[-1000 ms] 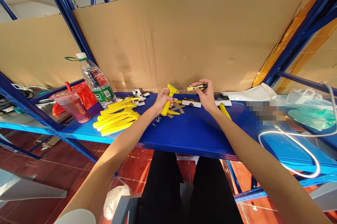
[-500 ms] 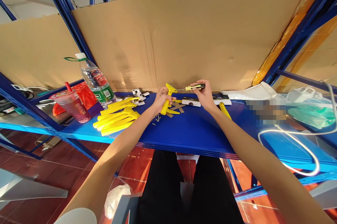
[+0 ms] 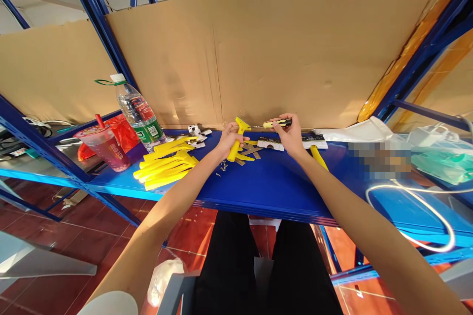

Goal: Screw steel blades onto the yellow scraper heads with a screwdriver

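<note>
My left hand (image 3: 228, 139) is closed around a yellow scraper handle (image 3: 235, 150), its wide head tilted up. My right hand (image 3: 290, 132) grips a screwdriver (image 3: 277, 123) with a pale yellow and black handle. The screwdriver lies nearly level, and its shaft points left to the scraper's head; whether the tip touches a screw is too small to tell. Beneath the hands, flat metal strips (image 3: 253, 150) and more yellow pieces lie on the blue table (image 3: 266, 182). Small screws (image 3: 222, 166) are scattered by my left wrist. A pile of yellow scraper handles (image 3: 166, 167) lies left of my left forearm.
A water bottle (image 3: 142, 113) and a cup with a red straw (image 3: 105, 147) stand at the left. Small boxes (image 3: 271, 144) lie along the cardboard wall (image 3: 277, 58). Another yellow handle (image 3: 319, 158) is beside my right forearm. A white cable (image 3: 439, 206) loops at the right.
The whole view has shifted slightly. Both hands keep their grips, with the screwdriver still pointing at the scraper's head; its handle looks slightly turned in my right fingers.
</note>
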A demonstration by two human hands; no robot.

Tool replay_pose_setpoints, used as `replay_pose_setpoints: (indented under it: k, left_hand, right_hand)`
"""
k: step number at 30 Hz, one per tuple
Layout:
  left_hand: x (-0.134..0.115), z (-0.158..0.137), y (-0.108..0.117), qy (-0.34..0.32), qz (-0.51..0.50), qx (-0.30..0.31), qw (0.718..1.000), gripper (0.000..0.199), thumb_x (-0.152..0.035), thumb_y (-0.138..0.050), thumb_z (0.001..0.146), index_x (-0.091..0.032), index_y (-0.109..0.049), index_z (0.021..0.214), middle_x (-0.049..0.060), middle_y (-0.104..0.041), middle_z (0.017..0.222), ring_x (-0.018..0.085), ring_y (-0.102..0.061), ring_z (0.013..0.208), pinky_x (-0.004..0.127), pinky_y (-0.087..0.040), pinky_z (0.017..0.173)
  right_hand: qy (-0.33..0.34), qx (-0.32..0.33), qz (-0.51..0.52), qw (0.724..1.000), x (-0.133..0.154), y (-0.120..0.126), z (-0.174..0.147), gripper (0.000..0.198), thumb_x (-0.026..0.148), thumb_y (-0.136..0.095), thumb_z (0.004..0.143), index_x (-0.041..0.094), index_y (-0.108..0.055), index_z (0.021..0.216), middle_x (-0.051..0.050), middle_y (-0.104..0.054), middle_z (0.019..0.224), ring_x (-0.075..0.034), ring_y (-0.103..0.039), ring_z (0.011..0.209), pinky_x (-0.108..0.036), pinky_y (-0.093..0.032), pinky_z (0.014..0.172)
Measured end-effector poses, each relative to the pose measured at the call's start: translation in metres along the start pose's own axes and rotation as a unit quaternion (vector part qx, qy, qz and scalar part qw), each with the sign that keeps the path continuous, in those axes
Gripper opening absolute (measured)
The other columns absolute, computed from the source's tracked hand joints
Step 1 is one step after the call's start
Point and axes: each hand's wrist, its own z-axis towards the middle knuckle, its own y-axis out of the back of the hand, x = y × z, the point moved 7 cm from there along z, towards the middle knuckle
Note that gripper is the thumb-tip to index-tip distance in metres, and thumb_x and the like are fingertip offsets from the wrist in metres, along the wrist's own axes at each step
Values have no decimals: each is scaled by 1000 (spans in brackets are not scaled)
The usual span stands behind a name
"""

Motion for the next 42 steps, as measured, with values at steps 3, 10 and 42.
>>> replay_pose_setpoints:
  k: [3, 10, 42]
  left_hand:
    - [-1, 0, 1, -1, -1, 3, 1000, 68, -2, -70, 48, -26, -56, 110, 4, -72, 126, 22, -83, 87, 17, -42, 53]
    - [-1, -1, -2, -4, 5, 16, 1000, 68, -4, -70, 49, -27, -56, 111, 3, -73, 127, 21, -83, 86, 18, -41, 52]
    - [1, -4, -2, 6, 24, 22, 999, 69, -2, -69, 49, -26, -57, 112, 6, -73, 129, 21, -82, 86, 18, -44, 53]
  right_hand:
    - [-17, -29, -21, 999, -6, 6, 1, 65, 76, -93, 82, 32, -58, 115, -5, -79, 108, -31, -83, 104, -55, -73, 100]
    - [-11, -31, -5, 999, -5, 9, 2, 60, 69, -88, 90, 34, -51, 120, -5, -81, 119, -30, -83, 111, -54, -72, 103]
    - [-45, -19, 15, 999, -10, 8, 4, 68, 68, -98, 76, 33, -56, 117, -2, -78, 107, -32, -83, 113, -53, -75, 95]
